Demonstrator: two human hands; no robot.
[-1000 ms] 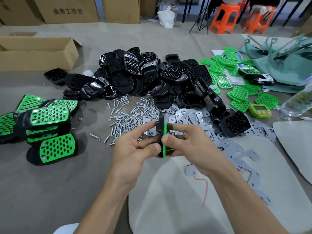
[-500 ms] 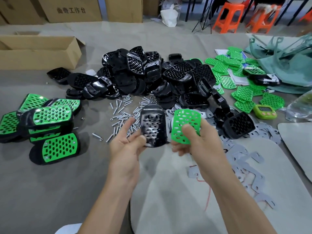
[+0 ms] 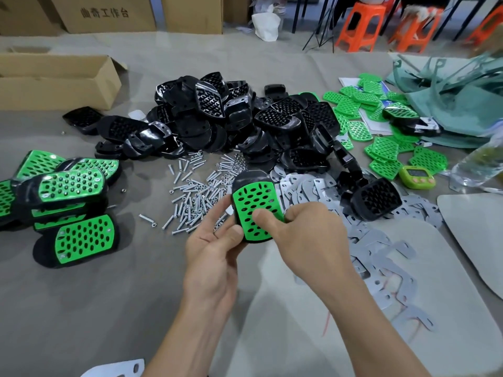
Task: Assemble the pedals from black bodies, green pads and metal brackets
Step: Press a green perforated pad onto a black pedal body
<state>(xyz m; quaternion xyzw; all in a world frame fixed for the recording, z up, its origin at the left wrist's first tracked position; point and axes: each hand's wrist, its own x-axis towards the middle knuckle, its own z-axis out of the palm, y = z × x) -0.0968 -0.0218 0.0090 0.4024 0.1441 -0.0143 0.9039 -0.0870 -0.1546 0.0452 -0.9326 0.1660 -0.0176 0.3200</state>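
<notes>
left hand [image 3: 212, 248]: fingers curled under black body [image 3: 249, 177] | right hand [image 3: 307, 232]: thumb pressing green pad [image 3: 254, 210] onto it | screws [image 3: 196, 194] just beyond

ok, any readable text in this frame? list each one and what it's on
"曲奇工作台": dark print on the side of the cardboard box at the top left.
Green timer: it has a display, but it is too blurred to read.
Paper sheets at the far right: any print is too small to read.
Nothing else legible; no markings show on the pedal parts.
</notes>
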